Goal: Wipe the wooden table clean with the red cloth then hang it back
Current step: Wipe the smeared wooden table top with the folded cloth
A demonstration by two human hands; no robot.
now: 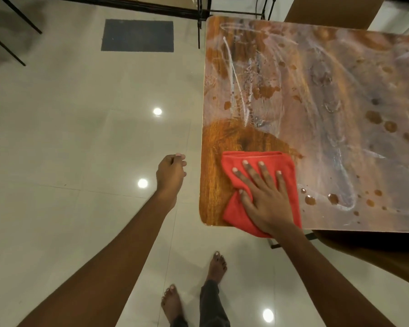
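The right hand is pressing flat, fingers spread, on the folded red cloth at the tabletop's lower-left corner; it's a palm-down press, no closed grip. Clean wood is showing only around the cloth. The chalky smear is lying up-frame and to the right, so that's probably where the stroke is heading. The left hand is hanging loosely curled, empty, off the edge.

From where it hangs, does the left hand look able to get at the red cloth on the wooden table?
Probably yes. The left hand hangs loosely curled over the floor just off the wooden table edge, with nothing between it and the red cloth. The right hand lies flat on the cloth, but its left side is uncovered.
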